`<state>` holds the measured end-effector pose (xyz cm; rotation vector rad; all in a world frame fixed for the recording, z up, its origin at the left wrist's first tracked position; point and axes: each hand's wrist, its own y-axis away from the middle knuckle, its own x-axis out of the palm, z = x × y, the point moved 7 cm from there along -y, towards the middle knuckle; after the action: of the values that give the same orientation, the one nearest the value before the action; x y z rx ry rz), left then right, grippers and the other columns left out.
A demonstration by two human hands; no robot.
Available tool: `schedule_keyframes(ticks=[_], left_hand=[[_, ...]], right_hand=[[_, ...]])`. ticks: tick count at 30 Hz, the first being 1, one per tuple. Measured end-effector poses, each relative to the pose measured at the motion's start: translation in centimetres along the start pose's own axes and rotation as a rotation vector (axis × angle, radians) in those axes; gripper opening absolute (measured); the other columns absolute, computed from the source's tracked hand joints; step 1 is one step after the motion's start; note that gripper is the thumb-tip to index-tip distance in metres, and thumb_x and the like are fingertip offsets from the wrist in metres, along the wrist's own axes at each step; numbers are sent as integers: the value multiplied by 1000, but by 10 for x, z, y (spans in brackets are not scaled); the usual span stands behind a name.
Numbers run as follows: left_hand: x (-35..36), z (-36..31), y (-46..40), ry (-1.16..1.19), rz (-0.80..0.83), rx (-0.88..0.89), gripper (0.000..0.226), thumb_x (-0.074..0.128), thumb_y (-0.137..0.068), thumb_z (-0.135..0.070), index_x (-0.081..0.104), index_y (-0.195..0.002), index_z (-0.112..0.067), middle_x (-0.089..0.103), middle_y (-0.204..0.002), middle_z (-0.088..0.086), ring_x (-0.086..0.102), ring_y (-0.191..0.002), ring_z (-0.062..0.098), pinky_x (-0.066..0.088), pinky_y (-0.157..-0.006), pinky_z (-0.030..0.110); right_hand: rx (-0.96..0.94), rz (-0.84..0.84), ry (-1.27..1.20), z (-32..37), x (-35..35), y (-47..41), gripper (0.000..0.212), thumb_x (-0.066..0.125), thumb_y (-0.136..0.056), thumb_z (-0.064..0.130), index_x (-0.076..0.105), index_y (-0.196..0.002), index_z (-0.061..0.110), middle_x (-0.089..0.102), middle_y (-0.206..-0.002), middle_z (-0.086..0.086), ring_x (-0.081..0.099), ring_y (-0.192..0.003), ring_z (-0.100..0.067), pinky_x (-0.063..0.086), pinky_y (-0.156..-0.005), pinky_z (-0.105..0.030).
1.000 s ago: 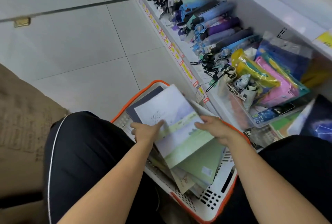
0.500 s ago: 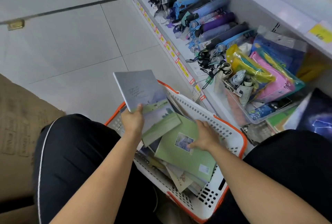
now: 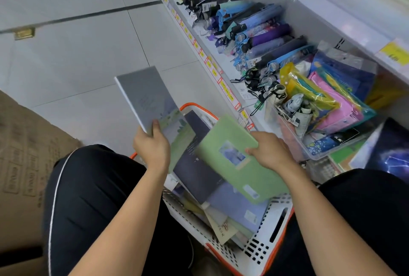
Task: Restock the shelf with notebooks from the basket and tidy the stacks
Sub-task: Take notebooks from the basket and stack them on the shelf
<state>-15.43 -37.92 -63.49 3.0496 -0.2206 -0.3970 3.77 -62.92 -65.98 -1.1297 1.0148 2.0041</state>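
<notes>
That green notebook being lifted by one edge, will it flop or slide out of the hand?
The green notebook looks fairly stiff: the right hand grips only its near edge, yet the cover stays flat. It is probably light, since it looks thin. Its smooth cover could be slippery, and it slopes down toward the basket, so a loose grip might let it slide.

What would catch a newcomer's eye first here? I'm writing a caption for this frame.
Two hands over a white-and-orange basket: the left hand grips a grey notebook, the right hand a green notebook. To the right, folded umbrellas line the bottom shelf.
</notes>
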Motion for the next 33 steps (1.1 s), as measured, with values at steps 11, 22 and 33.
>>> schedule_keyframes(ticks=[11,22,33], left_hand=[[61,-53,69,265,518,-221,44,41,-99,-53,64,-81,-19,61,-65,-7,51,-51,7,43,-50,21],[68,-132,40,452,748,-128,32,56,-97,-27,66,-111,0,73,-102,17,72,-89,29,60,-71,36],[194,-326,70,185,1212,19,62,62,-82,-64,60,-131,-26,58,-136,-2,62,-116,22,54,-94,43]], right_hand=[[-292,-525,218,150,-43,67,32,72,-70,13,71,-101,7,62,-85,-6,65,-63,-23,46,-42,-31],[-170,-175,-491,59,-119,36,92,74,-76,61,28,-152,34,35,-153,9,39,-137,-11,36,-114,-42],[-199,-530,-1405,-9,-284,60,24,58,-96,4,63,-119,10,72,-115,-12,68,-106,-34,57,-88,-52]])
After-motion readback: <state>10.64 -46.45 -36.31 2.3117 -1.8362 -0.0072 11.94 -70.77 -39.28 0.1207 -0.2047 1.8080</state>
